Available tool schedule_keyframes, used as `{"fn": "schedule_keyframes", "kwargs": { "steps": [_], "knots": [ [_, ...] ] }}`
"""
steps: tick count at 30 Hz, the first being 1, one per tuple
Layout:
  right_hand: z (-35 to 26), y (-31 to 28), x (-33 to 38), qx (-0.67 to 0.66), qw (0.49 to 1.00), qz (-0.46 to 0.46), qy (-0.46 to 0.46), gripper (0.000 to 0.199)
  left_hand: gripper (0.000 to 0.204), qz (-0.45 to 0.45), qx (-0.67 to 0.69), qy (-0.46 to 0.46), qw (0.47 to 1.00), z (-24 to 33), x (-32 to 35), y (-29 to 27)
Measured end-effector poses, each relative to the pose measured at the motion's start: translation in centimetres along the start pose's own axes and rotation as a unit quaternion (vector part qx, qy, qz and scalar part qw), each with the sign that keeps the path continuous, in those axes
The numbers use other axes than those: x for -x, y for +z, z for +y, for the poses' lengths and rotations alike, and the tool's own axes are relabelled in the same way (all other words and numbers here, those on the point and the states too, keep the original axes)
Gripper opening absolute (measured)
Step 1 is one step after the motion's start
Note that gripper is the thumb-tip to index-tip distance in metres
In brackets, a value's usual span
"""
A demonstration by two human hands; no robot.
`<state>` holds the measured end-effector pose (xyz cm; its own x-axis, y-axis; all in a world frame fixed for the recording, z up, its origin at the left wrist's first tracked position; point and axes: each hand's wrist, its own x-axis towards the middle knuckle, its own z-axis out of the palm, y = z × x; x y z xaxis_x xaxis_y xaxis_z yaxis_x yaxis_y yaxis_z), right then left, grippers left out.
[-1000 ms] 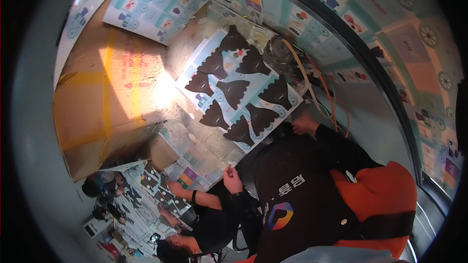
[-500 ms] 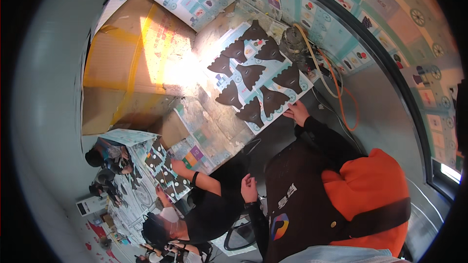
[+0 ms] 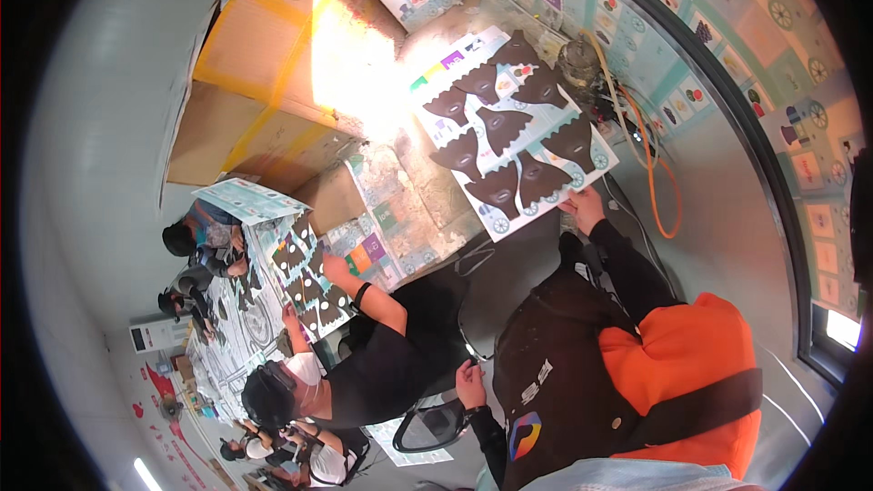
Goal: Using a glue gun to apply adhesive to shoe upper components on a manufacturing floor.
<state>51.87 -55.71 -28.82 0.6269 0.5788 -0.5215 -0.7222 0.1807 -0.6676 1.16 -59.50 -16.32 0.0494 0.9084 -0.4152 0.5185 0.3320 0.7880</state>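
A white and pale-blue printed sheet [image 3: 503, 225] lies slanted on the worn work surface, its near corner reaching past the surface's edge. Several dark brown, scallop-edged cut pieces [image 3: 503, 130] with small slits are spread over it. My right hand [image 3: 584, 207] pinches the sheet's near right edge, thumb on top and fingers partly hidden beneath. Away from the sheet, my left hand [image 3: 471, 385] hangs low beside my dark apron [image 3: 555, 355], its fingers loosely bent and slightly apart, with nothing visible in them.
A large taped cardboard box [image 3: 264, 64] stands at the left. Beyond the sheet, at right, are a grimy machine [image 3: 579, 64] and an orange hose [image 3: 673, 209]. Close on my left, a co-worker [image 3: 382, 373] handles another sheet with brown pieces [image 3: 309, 282].
My view has turned, so the sheet, box and co-workers appear shifted. My right hand keeps its grip on the sheet's edge. My left hand stays low, holding nothing visible.
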Motion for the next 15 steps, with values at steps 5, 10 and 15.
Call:
{"fn": "schedule_keyframes", "kwargs": {
  "steps": [5, 10, 15],
  "knots": [
    [0.8, -2.1, 1.1, 0.046, 0.996, -0.068, -0.030, 0.015, 0.035, 0.013, 0.044, -0.048, 0.998, -2.6, 0.5, -0.4],
    [-4.7, -3.6, 3.0, 0.110, 0.989, -0.089, -0.035, 0.015, 0.034, 0.021, -0.007, 0.023, 0.999, -3.7, -1.3, 1.5],
    [-9.6, 1.8, 8.9, 0.152, 0.971, -0.186, -0.007, 0.021, 0.035, 0.066, -0.050, 0.007, 0.997, -6.1, 2.5, 0.2]
  ]
}}
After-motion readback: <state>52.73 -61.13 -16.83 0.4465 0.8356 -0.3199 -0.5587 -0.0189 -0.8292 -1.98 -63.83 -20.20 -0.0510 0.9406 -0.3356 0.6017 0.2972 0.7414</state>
